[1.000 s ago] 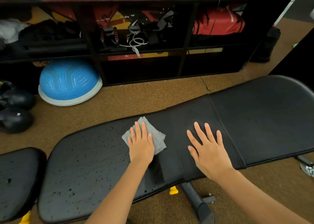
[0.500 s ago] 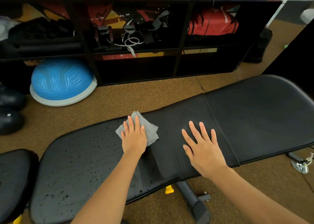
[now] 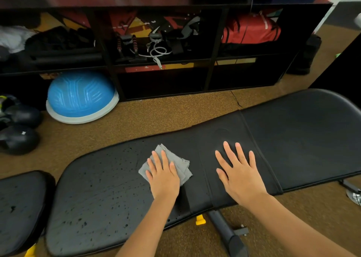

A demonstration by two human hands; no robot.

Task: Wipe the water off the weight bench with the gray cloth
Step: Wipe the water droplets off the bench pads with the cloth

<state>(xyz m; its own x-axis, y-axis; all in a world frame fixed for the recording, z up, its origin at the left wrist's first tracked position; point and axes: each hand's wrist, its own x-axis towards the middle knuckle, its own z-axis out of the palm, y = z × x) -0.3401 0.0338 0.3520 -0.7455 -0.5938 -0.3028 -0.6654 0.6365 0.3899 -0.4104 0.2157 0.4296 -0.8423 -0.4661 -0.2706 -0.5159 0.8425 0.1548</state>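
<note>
Two hands lie flat on the weight bench (image 3: 293, 139). The left hand (image 3: 164, 178), fingers straight and slightly spread, presses the folded gray cloth (image 3: 175, 159) against the middle pad; the right hand (image 3: 239, 175), fingers splayed, rests bare on the padding just right of it. Over the last second the cloth has crept a little toward the far edge, so the stroke is slow and short. Water droplets (image 3: 97, 188) dot the pad to the left and the separate seat pad (image 3: 19, 208), so most wiping likely remains. A blue balance dome (image 3: 81, 96) sits on the far floor.
</note>
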